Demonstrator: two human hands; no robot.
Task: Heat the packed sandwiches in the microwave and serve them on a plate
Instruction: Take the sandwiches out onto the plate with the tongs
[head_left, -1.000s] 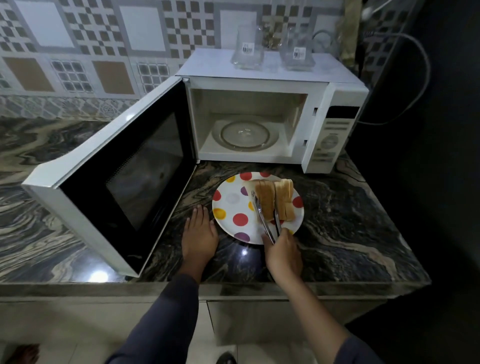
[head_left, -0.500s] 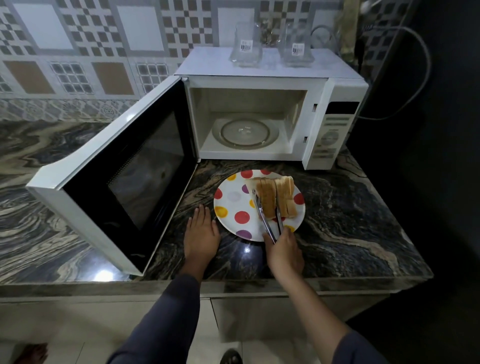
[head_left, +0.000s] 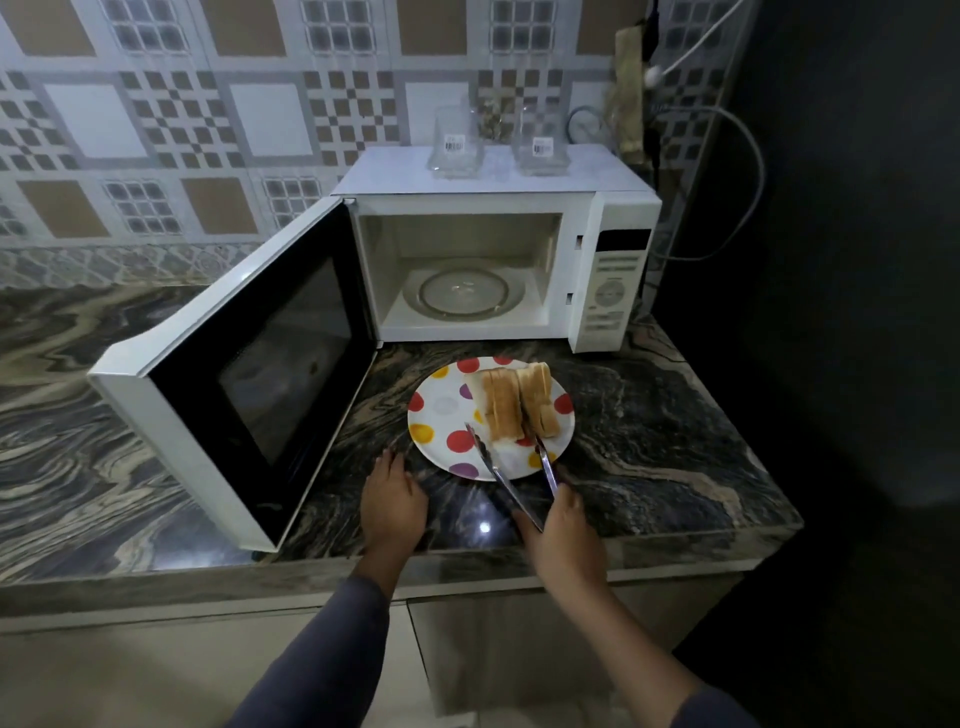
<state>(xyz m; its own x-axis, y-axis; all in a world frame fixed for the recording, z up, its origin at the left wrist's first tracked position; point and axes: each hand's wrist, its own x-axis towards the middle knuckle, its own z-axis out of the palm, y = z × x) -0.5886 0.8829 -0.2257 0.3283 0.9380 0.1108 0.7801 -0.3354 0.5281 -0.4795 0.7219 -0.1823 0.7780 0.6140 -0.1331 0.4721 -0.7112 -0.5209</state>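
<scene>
The two toasted sandwiches (head_left: 519, 408) are standing side by side on a white polka-dot plate (head_left: 451, 396), toward its far right part. The plate is sitting on the dark marbled tabletop (head_left: 654, 441), just in front of the microwave (head_left: 613, 280) and nearer the tabletop's front edge than its right edge.

The right hand (head_left: 563, 530) is hovering over the front edge of the tabletop, its fingers curled around the handle end of metal tongs (head_left: 496, 474). The tongs' two arms are spreading apart, and their tips are reaching over the near part of the plate, at the near ends of the sandwiches. Whether the tips are touching the bread cannot be told.

The left hand (head_left: 395, 506) is lying palm down on the tabletop, fingers straight and holding nothing, just left of the plate's near rim and between the plate and the microwave door (head_left: 244, 364).

That door is hanging wide open to the left, its dark window facing the plate. Inside the white cavity, the glass turntable (head_left: 462, 293) is lying bare. The microwave is standing at the back of the tabletop against a patterned tiled wall (head_left: 182, 119). Two clear glass jars (head_left: 456, 143), each with a barcode label, are standing on top of the microwave. A white cable (head_left: 748, 156) is looping down the dark wall at the right.
</scene>
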